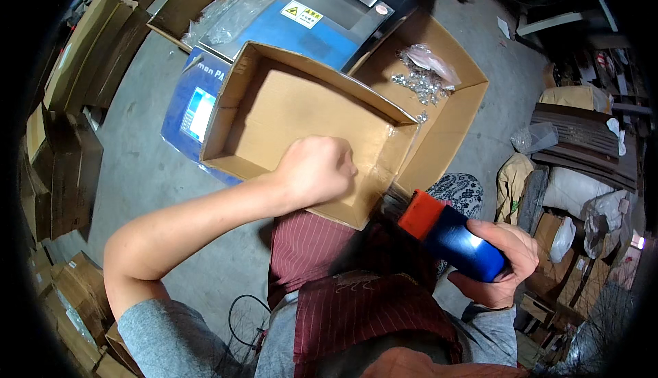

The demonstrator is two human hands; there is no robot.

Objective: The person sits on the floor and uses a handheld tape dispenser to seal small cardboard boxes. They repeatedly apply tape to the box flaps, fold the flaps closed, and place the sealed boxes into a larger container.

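Blue-and-red tool (458,241) slants lengthwise, red end up-left toward box (291,107); my right hand (513,256) clamped round lower-right end; left hand (317,171) fisted

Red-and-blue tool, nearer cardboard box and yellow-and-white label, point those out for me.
Red-and-blue tool (466,244): head view, blue body.
Nearer cardboard box (295,107): head view, bare inside bottom.
Yellow-and-white label (301,14): head view, middle.

Grey sleeves (164,333), maroon pinstriped apron (363,320)
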